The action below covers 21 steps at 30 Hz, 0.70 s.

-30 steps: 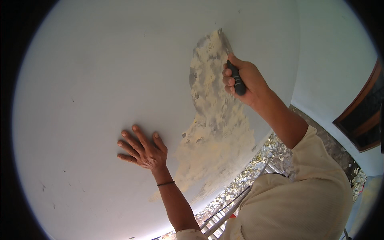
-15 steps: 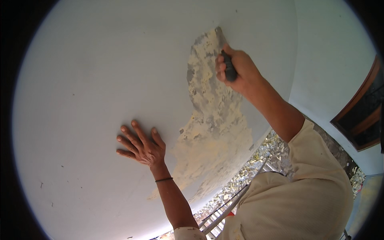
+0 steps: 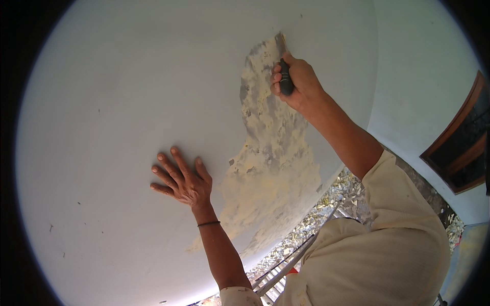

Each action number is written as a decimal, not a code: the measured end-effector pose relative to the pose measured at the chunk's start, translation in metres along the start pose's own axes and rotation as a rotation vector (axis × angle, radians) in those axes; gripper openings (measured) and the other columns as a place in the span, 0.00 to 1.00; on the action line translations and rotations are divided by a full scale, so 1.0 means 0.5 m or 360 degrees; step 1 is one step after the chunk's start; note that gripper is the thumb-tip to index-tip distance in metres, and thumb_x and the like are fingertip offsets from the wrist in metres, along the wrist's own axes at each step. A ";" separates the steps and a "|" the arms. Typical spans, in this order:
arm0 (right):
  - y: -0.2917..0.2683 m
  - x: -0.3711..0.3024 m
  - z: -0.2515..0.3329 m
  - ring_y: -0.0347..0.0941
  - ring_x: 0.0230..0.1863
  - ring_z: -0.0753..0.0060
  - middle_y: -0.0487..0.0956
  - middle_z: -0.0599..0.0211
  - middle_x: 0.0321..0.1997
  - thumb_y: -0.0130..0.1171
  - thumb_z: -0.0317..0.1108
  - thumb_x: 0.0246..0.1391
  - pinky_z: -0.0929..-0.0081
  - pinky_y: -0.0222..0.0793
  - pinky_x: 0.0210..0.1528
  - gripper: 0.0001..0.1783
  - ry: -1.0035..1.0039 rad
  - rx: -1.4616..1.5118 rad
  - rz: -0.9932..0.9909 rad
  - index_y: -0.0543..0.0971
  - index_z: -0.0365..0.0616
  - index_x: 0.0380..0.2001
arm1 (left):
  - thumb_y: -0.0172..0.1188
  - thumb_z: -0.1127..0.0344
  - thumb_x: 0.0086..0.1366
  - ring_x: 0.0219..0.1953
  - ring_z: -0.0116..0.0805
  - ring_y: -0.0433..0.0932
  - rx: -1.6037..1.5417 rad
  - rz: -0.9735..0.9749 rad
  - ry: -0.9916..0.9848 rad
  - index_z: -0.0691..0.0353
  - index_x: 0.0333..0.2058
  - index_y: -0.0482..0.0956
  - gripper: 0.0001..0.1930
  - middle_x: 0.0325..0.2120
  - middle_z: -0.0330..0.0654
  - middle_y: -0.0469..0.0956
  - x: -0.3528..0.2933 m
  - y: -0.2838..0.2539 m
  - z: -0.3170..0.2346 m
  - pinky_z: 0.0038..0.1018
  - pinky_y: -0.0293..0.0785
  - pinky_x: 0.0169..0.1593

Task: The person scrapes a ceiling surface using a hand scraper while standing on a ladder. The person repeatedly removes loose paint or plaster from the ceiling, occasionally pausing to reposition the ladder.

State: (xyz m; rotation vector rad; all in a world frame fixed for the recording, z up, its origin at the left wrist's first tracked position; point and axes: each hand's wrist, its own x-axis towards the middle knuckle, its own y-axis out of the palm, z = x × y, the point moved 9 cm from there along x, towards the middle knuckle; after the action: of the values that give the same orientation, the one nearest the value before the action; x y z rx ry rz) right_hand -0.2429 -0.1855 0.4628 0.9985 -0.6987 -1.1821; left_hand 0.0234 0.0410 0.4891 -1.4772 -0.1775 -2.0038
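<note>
My right hand (image 3: 304, 80) is wrapped round the dark handle of a scraper (image 3: 286, 80). Its narrow metal blade points upward and meets the wall at the top right edge of a patch (image 3: 268, 171) of bared surface. That patch is mottled cream and grey with a ragged outline, and it widens toward the bottom. Around it the wall (image 3: 132, 76) is coated pale grey-white. Left of the patch, my left hand (image 3: 189, 183) lies flat against the wall with its fingers spread, holding nothing. A thin dark band circles the left wrist.
Below me are the rails of what looks like a ladder (image 3: 288, 270). Pale flakes and debris (image 3: 344, 188) cover the ground along the wall's foot. At the right, a second pale wall (image 3: 413, 66) carries a brown wooden frame (image 3: 454, 153) with dark panes.
My right hand and the scraper have shifted slightly up and to the left, with the blade still by the patch's top edge. My left hand stays pressed to the wall.
</note>
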 end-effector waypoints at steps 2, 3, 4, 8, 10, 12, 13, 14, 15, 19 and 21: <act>0.007 -0.028 -0.015 0.70 0.25 0.73 0.72 0.66 0.30 0.42 0.42 0.79 0.73 0.68 0.22 0.11 0.0136 0.0009 0.0069 0.65 0.46 0.47 | 0.44 0.42 0.78 0.82 0.46 0.35 0.0027 -0.0013 0.0005 0.52 0.75 0.63 0.34 0.79 0.46 0.50 -0.004 -0.002 0.007 0.56 0.19 0.78; 0.012 -0.036 -0.022 0.70 0.24 0.73 0.72 0.65 0.31 0.42 0.42 0.79 0.72 0.67 0.22 0.11 0.0203 0.0011 0.0102 0.65 0.46 0.47 | 0.44 0.42 0.78 0.82 0.46 0.35 0.0039 -0.0020 0.0006 0.52 0.75 0.63 0.34 0.79 0.46 0.50 -0.004 -0.003 0.011 0.56 0.19 0.78; 0.013 -0.019 -0.008 0.69 0.24 0.73 0.72 0.65 0.31 0.42 0.41 0.79 0.73 0.66 0.22 0.11 0.0170 0.0072 0.0074 0.65 0.46 0.47 | 0.44 0.42 0.78 0.82 0.46 0.35 0.0039 -0.0022 -0.0006 0.52 0.75 0.63 0.34 0.79 0.46 0.50 0.001 -0.001 0.009 0.55 0.19 0.78; 0.016 0.017 -0.011 0.69 0.25 0.72 0.71 0.64 0.33 0.42 0.38 0.79 0.73 0.68 0.23 0.09 0.0080 0.0205 0.0030 0.65 0.46 0.51 | 0.44 0.41 0.78 0.82 0.46 0.34 0.0037 0.0004 -0.0009 0.51 0.76 0.61 0.34 0.79 0.46 0.49 -0.001 -0.002 0.008 0.56 0.19 0.78; 0.025 -0.009 -0.026 0.69 0.26 0.70 0.71 0.64 0.34 0.43 0.37 0.78 0.73 0.71 0.24 0.10 0.0109 0.0182 0.0047 0.64 0.45 0.54 | 0.44 0.41 0.78 0.82 0.46 0.34 0.0042 -0.0008 -0.0004 0.50 0.76 0.60 0.34 0.80 0.45 0.48 -0.001 0.001 0.009 0.56 0.19 0.78; 0.037 -0.044 -0.064 0.70 0.26 0.68 0.72 0.64 0.34 0.44 0.37 0.77 0.73 0.73 0.25 0.12 0.0248 0.0137 0.0029 0.63 0.44 0.56 | 0.43 0.41 0.78 0.82 0.46 0.35 0.0077 0.0006 0.0007 0.50 0.77 0.59 0.35 0.80 0.44 0.47 -0.012 -0.003 0.026 0.56 0.19 0.78; 0.025 -0.015 -0.040 0.70 0.27 0.68 0.73 0.64 0.35 0.45 0.37 0.77 0.73 0.73 0.25 0.13 0.0224 0.0383 -0.0113 0.63 0.44 0.57 | 0.43 0.42 0.78 0.82 0.46 0.35 0.0073 0.0010 0.0001 0.50 0.77 0.59 0.34 0.80 0.44 0.47 -0.003 -0.005 0.026 0.56 0.18 0.78; -0.010 0.047 0.001 0.71 0.27 0.67 0.73 0.64 0.35 0.46 0.38 0.76 0.74 0.74 0.26 0.14 0.0193 0.0617 -0.0285 0.63 0.45 0.57 | 0.43 0.42 0.79 0.82 0.46 0.35 0.0048 0.0038 -0.0004 0.50 0.77 0.58 0.34 0.80 0.44 0.46 -0.005 0.000 0.016 0.56 0.18 0.78; -0.053 0.101 0.046 0.72 0.27 0.67 0.73 0.64 0.36 0.47 0.39 0.76 0.74 0.74 0.26 0.15 0.0141 0.0853 -0.0456 0.63 0.45 0.58 | 0.43 0.42 0.79 0.82 0.46 0.35 0.0012 0.0058 -0.0008 0.49 0.77 0.58 0.34 0.80 0.43 0.46 -0.006 0.002 0.004 0.56 0.18 0.78; -0.133 0.156 0.076 0.70 0.20 0.73 0.72 0.69 0.23 0.44 0.43 0.77 0.76 0.65 0.18 0.17 -0.0070 0.0449 -0.0249 0.68 0.44 0.34 | 0.43 0.43 0.79 0.82 0.46 0.34 0.0010 0.0045 0.0007 0.49 0.77 0.57 0.34 0.80 0.44 0.45 -0.008 0.001 0.009 0.58 0.16 0.78; -0.165 0.059 0.008 0.70 0.19 0.74 0.72 0.71 0.22 0.48 0.48 0.76 0.77 0.66 0.18 0.22 0.0011 0.0236 -0.0273 0.69 0.47 0.29 | 0.43 0.43 0.79 0.82 0.47 0.33 0.0038 0.0087 -0.0029 0.49 0.77 0.57 0.34 0.80 0.44 0.45 -0.019 -0.005 0.029 0.59 0.16 0.77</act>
State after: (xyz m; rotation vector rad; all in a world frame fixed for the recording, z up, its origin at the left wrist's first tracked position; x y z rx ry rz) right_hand -0.2730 -0.2203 0.3881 1.2052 -0.7139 -1.2889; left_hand 0.0353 0.0534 0.4865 -1.4702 -0.1662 -1.9392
